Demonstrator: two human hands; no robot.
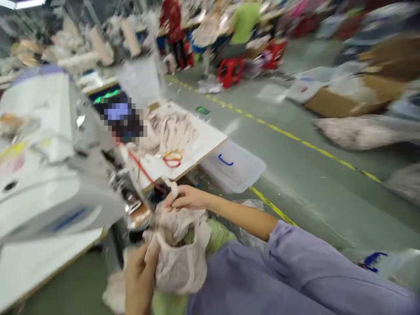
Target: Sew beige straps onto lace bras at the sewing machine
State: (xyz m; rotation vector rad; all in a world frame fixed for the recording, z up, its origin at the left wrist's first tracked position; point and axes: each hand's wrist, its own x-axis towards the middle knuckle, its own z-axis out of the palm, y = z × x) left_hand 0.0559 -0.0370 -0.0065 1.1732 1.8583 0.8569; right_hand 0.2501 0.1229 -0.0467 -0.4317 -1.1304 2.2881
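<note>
A pale pink, strapped garment (182,267), perhaps a bra or top, hangs in soft folds over my lap, beside a sewing machine. My left hand (142,267) is closed on its near left edge, fingers partly blurred. Higher up, my right hand (188,197) pinches a gathered part of the same cloth, close to the machine's working end (139,210). Pale green cloth (219,234) lies under the garment. Blur hides the needle area and the exact seam between my fingers.
The white sewing machine body (88,192) fills the left. On the white tabletop (210,135) lie pale fabric pieces (173,129) and red-and-yellow-handled scissors (172,159). A lidded plastic bin (234,170) stands below it. Beyond are red stools (230,72), cardboard (331,103) and people at other stations.
</note>
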